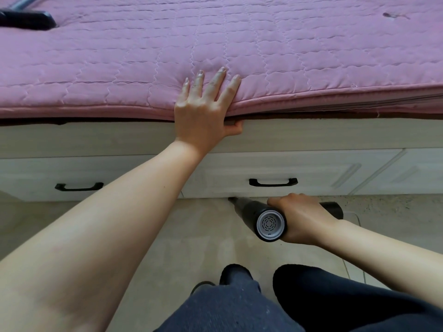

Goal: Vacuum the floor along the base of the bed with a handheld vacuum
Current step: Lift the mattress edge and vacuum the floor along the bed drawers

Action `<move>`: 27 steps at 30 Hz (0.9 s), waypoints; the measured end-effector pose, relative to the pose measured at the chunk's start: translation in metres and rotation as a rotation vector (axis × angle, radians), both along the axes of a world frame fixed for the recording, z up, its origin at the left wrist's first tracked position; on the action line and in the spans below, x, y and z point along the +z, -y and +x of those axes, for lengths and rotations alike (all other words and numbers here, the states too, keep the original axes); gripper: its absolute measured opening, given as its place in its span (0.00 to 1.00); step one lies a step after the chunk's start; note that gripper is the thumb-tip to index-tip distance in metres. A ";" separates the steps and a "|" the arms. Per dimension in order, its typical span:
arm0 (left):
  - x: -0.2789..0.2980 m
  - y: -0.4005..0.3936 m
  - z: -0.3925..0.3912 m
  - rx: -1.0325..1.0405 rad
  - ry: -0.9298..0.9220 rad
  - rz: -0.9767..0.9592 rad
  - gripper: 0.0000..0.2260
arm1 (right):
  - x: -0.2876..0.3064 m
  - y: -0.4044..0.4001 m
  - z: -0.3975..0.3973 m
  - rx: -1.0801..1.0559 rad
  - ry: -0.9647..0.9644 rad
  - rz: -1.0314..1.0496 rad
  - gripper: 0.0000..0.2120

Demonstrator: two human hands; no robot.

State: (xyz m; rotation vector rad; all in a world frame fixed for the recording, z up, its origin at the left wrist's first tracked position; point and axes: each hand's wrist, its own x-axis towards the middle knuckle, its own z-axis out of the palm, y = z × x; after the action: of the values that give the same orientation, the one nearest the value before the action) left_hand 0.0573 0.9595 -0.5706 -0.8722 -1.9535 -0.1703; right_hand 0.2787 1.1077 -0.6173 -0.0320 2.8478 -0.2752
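Note:
My right hand [303,219] grips a black handheld vacuum [268,222] low over the pale tiled floor [203,236]. Its grey vented rear end faces me. The slim nozzle tip [232,200] points up-left and meets the gap where the floor joins the white bed base [143,140]. My left hand [205,109] rests on the edge of the pink quilted mattress pad [239,44], fingers straight and spread on top, thumb tucked under the edge against the bed frame.
Two drawers with black handles [273,182] [79,186] front the bed base. A black vacuum floor head with a metal tube [26,19] lies on the bed at top left. A thin white cable [358,220] runs on the floor at right. My legs [287,303] stand below.

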 end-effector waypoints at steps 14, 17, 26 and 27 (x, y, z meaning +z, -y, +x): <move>-0.001 -0.001 -0.001 0.022 -0.017 0.002 0.38 | -0.007 0.008 -0.003 0.083 -0.001 0.002 0.11; -0.001 -0.001 0.000 0.020 -0.016 0.002 0.38 | -0.008 0.011 -0.006 0.086 0.002 -0.005 0.11; -0.001 0.001 0.000 -0.001 0.002 0.006 0.39 | -0.011 0.009 -0.006 0.070 0.004 -0.030 0.12; -0.001 0.000 0.000 -0.001 0.003 0.006 0.39 | -0.009 0.006 -0.006 0.054 -0.004 -0.040 0.12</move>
State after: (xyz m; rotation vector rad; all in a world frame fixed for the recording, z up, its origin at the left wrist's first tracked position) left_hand 0.0572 0.9591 -0.5716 -0.8701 -1.9541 -0.1777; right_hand 0.2728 1.1014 -0.6267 -0.1174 2.8397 -0.3217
